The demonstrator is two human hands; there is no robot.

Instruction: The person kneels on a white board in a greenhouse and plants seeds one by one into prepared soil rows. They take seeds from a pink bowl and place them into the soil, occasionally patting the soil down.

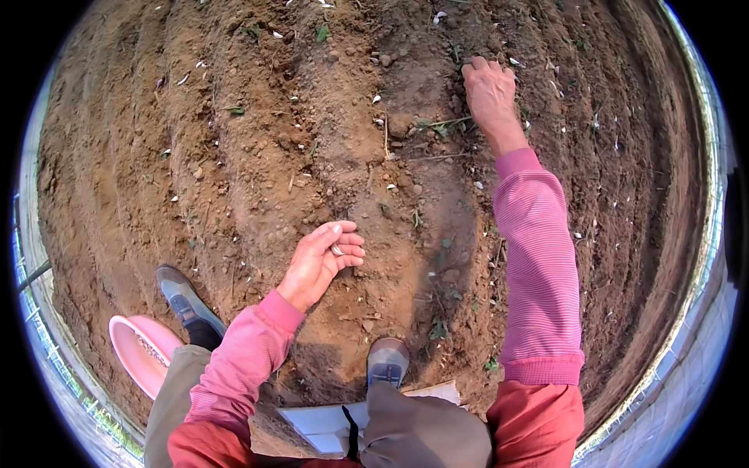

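Observation:
Over the middle of the soil, my left hand (325, 260) is turned partly palm up, its fingers curled around a garlic clove (337, 250). My right hand (490, 88) reaches far forward to a furrow at the upper right, back of the hand up, fingertips down at the soil; whether it pinches anything is hidden. A pale clove (514, 61) lies just beyond it, and another clove (478, 185) rests in the same furrow nearer to me. More cloves lie spaced along the furrows (376, 99) on both sides.
A pink plastic basin (140, 351) with small pale pieces inside stands by my left shoe (187, 298). My other shoe (387, 360) is on the soil, in front of a white foam-like board (322, 424) with a black strap. Weeds (442, 126) and clods dot the ridges. Sheeting runs along the right edge.

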